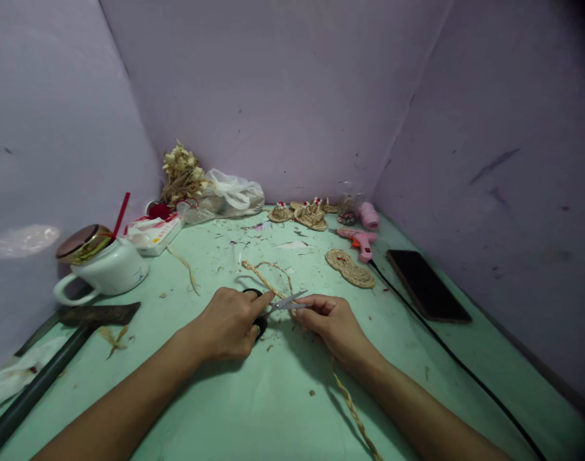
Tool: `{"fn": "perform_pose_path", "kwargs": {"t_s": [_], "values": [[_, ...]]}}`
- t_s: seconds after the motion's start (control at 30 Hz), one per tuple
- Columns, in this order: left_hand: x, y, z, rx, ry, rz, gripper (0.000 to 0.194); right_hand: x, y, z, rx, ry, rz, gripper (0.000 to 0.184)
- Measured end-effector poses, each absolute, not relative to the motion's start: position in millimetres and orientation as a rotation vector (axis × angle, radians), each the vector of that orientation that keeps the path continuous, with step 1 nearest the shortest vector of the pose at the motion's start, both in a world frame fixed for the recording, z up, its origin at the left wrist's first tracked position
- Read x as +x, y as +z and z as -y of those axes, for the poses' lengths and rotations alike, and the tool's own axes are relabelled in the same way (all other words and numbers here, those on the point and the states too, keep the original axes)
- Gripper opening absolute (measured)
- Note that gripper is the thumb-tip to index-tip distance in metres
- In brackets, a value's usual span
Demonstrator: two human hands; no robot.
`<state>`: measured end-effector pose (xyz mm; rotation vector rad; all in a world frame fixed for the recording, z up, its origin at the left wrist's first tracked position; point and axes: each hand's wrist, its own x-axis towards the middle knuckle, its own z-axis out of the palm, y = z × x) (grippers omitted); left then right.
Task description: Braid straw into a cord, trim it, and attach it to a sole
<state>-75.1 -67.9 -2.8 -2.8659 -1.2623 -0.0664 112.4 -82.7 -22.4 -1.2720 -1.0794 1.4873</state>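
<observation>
My left hand (pixel 232 323) is closed around the black handles of a pair of scissors (pixel 279 305), whose blades stand apart and point right. The blades reach the fingertips of my right hand (pixel 331 320), which pinch a braided straw cord (pixel 261 276). One part of the cord loops on the table beyond the scissors. A further length of braid (pixel 350 400) trails from under my right hand toward the near edge. Whether the blades touch the cord is hard to make out.
A coiled straw piece (pixel 349 269), a pink glue gun (pixel 360 240) with a black cable and a phone (pixel 427 285) lie right. Decorated straw pieces (pixel 309 214) and a plastic bag (pixel 235 195) sit at the back. A white mug (pixel 110 269) and a hammer (pixel 100 314) are left.
</observation>
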Motion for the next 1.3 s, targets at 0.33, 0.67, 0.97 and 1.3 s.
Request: {"fn": "perform_pose_path", "kwargs": {"t_s": [0.33,0.67,0.97,1.3], "values": [[-76.8,-2.7,66.8,-2.923,-0.123,1.241,0.047,116.4,-27.6,81.9,-1.201,1.51,1.115,0.015],[-69.4,-5.1,57.5,-3.078,-1.327,2.054,0.029,117.5,-22.6,82.3,-1.152,1.635,0.994,0.027],[-72.7,-1.3,53.5,-2.992,-1.727,2.281,0.031,117.3,-23.2,80.2,-1.214,1.569,0.998,0.027],[-69.8,-3.9,47.8,-2.389,-2.371,2.535,0.047,116.8,-25.2,83.9,-1.256,1.417,1.234,0.022]]}}
